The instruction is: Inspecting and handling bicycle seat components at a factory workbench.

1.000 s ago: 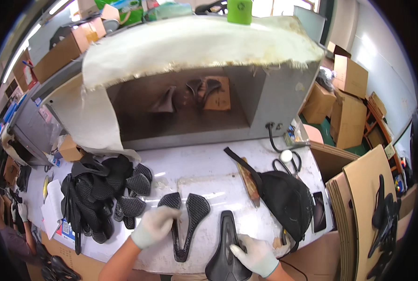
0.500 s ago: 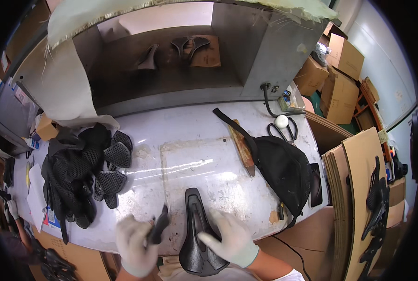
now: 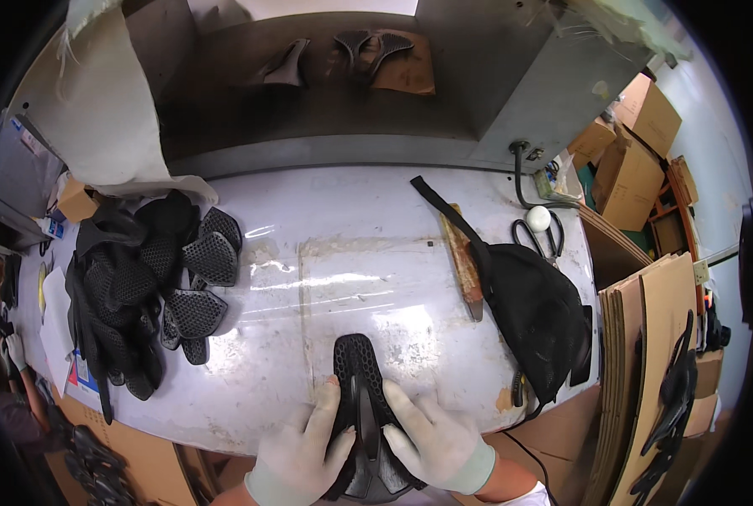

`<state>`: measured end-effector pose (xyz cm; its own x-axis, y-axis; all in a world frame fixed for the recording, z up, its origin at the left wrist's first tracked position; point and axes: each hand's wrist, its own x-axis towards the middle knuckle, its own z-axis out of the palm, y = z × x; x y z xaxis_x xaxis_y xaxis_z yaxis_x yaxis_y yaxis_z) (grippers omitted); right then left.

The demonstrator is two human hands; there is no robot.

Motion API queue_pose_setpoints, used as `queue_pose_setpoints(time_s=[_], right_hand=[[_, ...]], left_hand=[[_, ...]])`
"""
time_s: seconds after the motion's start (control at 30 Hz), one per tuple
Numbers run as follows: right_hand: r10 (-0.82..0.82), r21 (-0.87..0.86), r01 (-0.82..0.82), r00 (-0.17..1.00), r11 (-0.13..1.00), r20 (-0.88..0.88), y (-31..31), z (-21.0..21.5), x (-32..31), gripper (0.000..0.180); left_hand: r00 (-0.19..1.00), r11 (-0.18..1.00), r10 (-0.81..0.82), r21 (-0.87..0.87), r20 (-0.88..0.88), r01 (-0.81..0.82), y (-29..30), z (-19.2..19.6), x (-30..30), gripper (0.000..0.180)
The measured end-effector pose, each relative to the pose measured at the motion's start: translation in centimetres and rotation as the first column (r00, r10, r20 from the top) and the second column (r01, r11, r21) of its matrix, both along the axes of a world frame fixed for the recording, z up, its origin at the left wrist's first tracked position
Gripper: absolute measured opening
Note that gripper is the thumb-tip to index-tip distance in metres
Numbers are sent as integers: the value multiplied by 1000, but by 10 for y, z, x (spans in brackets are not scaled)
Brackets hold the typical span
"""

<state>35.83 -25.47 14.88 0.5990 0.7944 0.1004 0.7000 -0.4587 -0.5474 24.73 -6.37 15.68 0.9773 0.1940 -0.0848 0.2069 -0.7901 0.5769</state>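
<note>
White-gloved left hand (image 3: 303, 451) and right hand (image 3: 438, 440) grip the black forked honeycomb pad (image 3: 354, 347) atop the glossy black tapered saddle (image 3: 368, 483).

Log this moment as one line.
left hand: on honeycomb pad | right hand: same pad | pad: over black saddle | black pile: table, left | black bag: table, right

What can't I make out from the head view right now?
All in the head view:
- Saddle underside: faces away from the camera.
- Pad sides: partly covered by the left hand and right hand.
- Phone: mostly hidden by the bag.
- Pile, lower pieces: hidden by upper ones.
- Metal box, top: cut off by the upper edge.
- Co-worker's hands: too small near the dark rim.
</note>
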Motion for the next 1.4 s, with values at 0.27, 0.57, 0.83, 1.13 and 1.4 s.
queue_pose_setpoints(time_s=[0.27,0.57,0.83,1.13,1.4], right_hand=[[32,-93,-33,999,995,-19,2,-23,8,59],[56,-80,-66,991,995,-120,-4,-36,12,59],[123,-8,-128,967,992,-223,-7,-38,8,63],[72,-71,-91,971,993,-230,6,-29,-4,61],[34,-293,-69,991,954,-126,21,-14,-8,54]], left_hand=[[1000,991,-9,-131,-9,8,3,-32,11,62],[1000,991,-1,-131,-28,-3,6,-34,13,60],[1000,971,-25,-239,5,25,0,-37,4,57],[999,1000,18,8,28,-18,-17,-35,9,59],[994,997,-70,27,-80,72,-9,-34,20,67]])
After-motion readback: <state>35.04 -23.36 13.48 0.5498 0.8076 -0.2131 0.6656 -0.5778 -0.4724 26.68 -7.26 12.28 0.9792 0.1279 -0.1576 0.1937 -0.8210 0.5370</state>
